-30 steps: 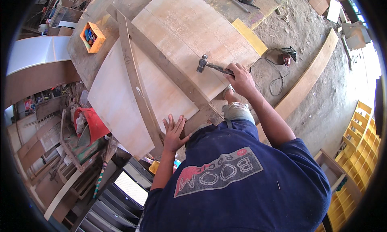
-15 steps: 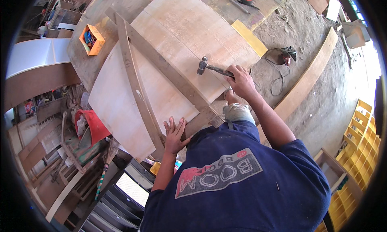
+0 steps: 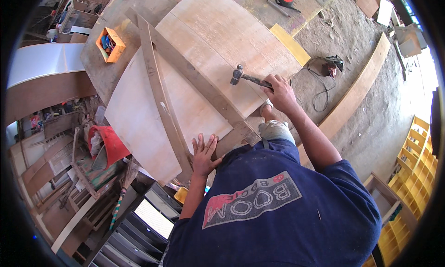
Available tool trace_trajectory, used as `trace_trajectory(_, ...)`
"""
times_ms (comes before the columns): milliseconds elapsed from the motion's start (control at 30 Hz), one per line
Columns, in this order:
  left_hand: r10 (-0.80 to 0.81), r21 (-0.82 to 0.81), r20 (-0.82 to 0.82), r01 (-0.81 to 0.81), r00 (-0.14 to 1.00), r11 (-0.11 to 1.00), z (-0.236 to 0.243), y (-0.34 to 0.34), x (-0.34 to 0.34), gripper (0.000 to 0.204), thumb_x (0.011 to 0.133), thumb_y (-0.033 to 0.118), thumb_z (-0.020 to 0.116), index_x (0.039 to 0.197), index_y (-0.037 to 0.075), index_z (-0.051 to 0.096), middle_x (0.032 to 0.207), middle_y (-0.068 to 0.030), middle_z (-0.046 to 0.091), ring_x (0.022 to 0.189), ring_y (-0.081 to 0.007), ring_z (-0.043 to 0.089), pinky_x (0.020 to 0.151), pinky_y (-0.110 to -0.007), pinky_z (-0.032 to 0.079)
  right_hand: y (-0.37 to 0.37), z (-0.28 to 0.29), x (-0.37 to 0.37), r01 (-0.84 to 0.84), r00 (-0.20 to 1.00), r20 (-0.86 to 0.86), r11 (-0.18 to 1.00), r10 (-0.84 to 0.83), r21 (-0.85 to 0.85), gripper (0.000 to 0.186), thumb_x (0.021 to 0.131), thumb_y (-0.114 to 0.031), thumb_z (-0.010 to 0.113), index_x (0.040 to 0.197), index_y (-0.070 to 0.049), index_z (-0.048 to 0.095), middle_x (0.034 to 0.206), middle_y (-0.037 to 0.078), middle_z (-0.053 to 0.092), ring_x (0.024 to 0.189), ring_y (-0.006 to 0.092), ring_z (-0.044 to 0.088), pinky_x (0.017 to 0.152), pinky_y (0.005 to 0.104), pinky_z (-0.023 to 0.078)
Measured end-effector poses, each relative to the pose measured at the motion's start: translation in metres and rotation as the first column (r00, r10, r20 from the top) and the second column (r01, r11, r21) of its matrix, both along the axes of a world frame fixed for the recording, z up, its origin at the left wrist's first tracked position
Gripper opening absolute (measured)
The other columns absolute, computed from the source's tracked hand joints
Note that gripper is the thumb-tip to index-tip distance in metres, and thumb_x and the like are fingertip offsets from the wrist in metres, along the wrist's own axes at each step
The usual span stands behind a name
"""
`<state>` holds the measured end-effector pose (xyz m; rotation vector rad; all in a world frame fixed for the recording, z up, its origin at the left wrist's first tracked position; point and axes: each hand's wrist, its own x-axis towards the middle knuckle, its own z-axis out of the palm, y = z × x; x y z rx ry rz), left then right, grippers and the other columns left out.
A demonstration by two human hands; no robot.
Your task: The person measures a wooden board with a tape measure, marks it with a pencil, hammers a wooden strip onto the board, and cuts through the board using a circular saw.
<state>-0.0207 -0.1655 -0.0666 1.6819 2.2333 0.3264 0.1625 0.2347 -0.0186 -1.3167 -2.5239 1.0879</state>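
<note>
A ball-peen hammer (image 3: 237,75) with a dark handle is in my right hand (image 3: 280,91), fingers wrapped round the handle. Its metal head is over the light plywood panel (image 3: 222,30). My left hand (image 3: 204,154) lies with fingers spread at the near ends of the wood, by a long wooden strip (image 3: 161,100). A second wooden strip (image 3: 199,77) runs slantwise over the panels and meets the first near the far left. Beneath the strips, another pale panel (image 3: 134,128) reaches to the left. Whether my left palm presses on wood is hard to see.
An orange box of small items (image 3: 111,45) stands at the table's left. At the far side lie a red and black tape measure (image 3: 286,0) and a yellow board (image 3: 289,44). A cabled tool (image 3: 333,65) and a long plank (image 3: 357,88) lie on the right floor. A red bin (image 3: 111,146) stands left.
The whole view has shifted slightly, with the panels and strips now a little further right. My right hand still grips the hammer and my left hand keeps its place on the wood.
</note>
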Motion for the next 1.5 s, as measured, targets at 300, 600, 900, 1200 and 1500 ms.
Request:
trace_trajectory(300, 0.011, 0.02, 0.001, -0.011, 1.0, 1.0, -0.007, -0.002, 0.004, 0.089, 0.085, 0.052, 0.088, 0.163, 0.018, 0.06, 0.177, -0.002, 0.048, 0.171, -0.0436, 0.022, 0.138, -0.068, 0.01, 0.001, -0.007, 0.002, -0.013, 1.0, 0.008, 0.999, 0.012, 0.048, 0.031, 0.102, -0.032, 0.075, 0.123, -0.011, 0.069, 0.119, 0.016, 0.069, 0.125, 0.0399, 0.065, 0.104, 0.0537, 0.054)
trace_trajectory(600, -0.078, 0.024, -0.108, 0.081, 0.991, 0.996, -0.009, -0.005, 0.006, 0.078, 0.089, 0.045, 0.087, 0.16, 0.031, 0.061, 0.181, -0.0016, 0.043, 0.171, -0.048, 0.021, 0.135, -0.075, 0.007, 0.0, -0.003, 0.0, -0.023, 1.0, 0.007, 0.999, 0.023, 0.032, 0.033, 0.101, -0.032, 0.076, 0.123, -0.009, 0.067, 0.117, 0.019, 0.073, 0.122, 0.0419, 0.068, 0.102, 0.0544, 0.055)
trace_trajectory(900, -0.054, 0.04, -0.072, 0.057, 0.996, 0.998, -0.004, 0.0, 0.006, 0.081, 0.086, 0.043, 0.09, 0.161, 0.031, 0.061, 0.181, 0.0019, 0.042, 0.172, -0.045, 0.02, 0.136, -0.073, 0.008, -0.032, 0.027, -0.019, -0.068, 0.998, -0.018, 0.989, 0.067, -0.135, 0.033, 0.103, -0.028, 0.074, 0.129, -0.01, 0.064, 0.109, 0.025, 0.077, 0.105, 0.0468, 0.075, 0.089, 0.0571, 0.059)
trace_trajectory(1200, -0.042, 0.042, -0.053, 0.044, 0.998, 0.998, 0.0, 0.002, 0.007, 0.081, 0.086, 0.042, 0.091, 0.161, 0.032, 0.061, 0.18, 0.0028, 0.043, 0.171, -0.0433, 0.023, 0.136, -0.073, 0.009, -0.057, 0.005, -0.035, -0.32, 0.944, -0.087, 0.947, 0.319, 0.001, 0.055, 0.106, -0.015, 0.064, 0.159, -0.03, 0.061, 0.106, 0.016, 0.069, 0.102, 0.038, 0.075, 0.085, 0.0512, 0.061)
trace_trajectory(1500, -0.036, 0.159, -0.06, 0.045, 0.998, 0.986, 0.01, 0.019, 0.007, 0.077, 0.081, 0.047, 0.094, 0.15, 0.02, 0.072, 0.169, -0.005, 0.059, 0.166, -0.041, 0.037, 0.135, -0.072, 0.016, -0.056, -0.001, -0.038, -0.344, 0.939, -0.019, 0.939, 0.344, 0.019, 0.068, 0.101, -0.003, 0.059, 0.164, -0.028, 0.056, 0.111, 0.019, 0.069, 0.108, 0.0394, 0.073, 0.089, 0.0511, 0.06)
